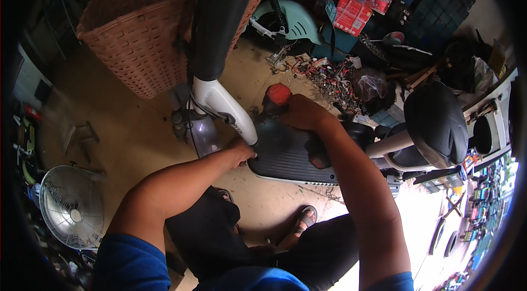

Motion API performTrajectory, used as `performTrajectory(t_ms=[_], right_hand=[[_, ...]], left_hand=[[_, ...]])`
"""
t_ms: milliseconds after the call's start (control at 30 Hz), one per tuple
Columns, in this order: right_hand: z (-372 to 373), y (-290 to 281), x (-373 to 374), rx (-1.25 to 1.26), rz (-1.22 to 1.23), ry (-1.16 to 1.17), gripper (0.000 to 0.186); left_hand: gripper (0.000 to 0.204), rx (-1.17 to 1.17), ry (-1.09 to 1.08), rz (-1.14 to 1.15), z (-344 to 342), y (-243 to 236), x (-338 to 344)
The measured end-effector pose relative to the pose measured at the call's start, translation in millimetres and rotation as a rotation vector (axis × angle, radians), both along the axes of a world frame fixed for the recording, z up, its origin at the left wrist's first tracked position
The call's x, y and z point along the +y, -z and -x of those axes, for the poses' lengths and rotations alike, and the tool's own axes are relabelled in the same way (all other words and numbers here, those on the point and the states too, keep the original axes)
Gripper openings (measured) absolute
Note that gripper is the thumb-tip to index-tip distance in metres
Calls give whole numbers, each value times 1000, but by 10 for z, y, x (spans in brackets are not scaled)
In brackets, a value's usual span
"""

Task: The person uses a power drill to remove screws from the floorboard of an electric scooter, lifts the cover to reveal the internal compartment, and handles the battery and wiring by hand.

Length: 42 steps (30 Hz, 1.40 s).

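My right hand (305, 112) is wrapped round a dark cordless power tool (279, 94) with a red rear end. The tool stands over the black ribbed footboard (291, 151) of an electric bike, and its tip is hidden. Close to the foot of the bike's white frame tube (226, 105), my left hand (240, 151) is closed at the footboard's left edge. Its fingers are pressed together, and what they hold, if anything, is too small to make out.
A brown woven basket (137, 33) hangs at the bike's front, left of a thick black-covered column (225, 17). The black saddle (436, 123) is on the right. A fan (72, 207) stands at left. Scrap wires (335, 80) and a pale green scooter (299, 19) lie beyond.
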State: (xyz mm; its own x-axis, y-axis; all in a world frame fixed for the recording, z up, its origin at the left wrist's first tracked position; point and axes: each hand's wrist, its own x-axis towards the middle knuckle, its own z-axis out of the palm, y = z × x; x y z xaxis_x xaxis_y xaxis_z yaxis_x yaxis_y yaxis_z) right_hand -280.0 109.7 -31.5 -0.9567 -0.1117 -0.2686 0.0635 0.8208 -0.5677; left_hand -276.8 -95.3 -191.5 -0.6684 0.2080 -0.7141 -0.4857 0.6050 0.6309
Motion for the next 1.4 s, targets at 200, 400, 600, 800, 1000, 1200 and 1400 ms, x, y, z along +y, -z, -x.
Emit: performTrajectory(t_ms=[200,400,600,800,1000,1200,1400], right_hand=[[158,-241,-253,-173,-131,-7,43],[124,-45,-366,5,-152,31,31],[172,-30,-436,-36,-195,33,23],[229,-60,-434,-95,-172,79,17],[255,-65,-389,-135,-139,73,17],[223,-44,-341,-64,-83,38,17],[189,-29,-337,-33,-63,63,18]], left_hand=[[28,6,-48,-5,0,156,-6],[29,-64,-75,2,43,263,-9],[26,-72,-113,11,36,176,-13],[42,-148,-130,-48,86,261,-28],[37,-197,-126,-80,105,229,-24],[31,-183,-144,-126,112,304,-43],[25,-251,-132,-199,165,380,-119]])
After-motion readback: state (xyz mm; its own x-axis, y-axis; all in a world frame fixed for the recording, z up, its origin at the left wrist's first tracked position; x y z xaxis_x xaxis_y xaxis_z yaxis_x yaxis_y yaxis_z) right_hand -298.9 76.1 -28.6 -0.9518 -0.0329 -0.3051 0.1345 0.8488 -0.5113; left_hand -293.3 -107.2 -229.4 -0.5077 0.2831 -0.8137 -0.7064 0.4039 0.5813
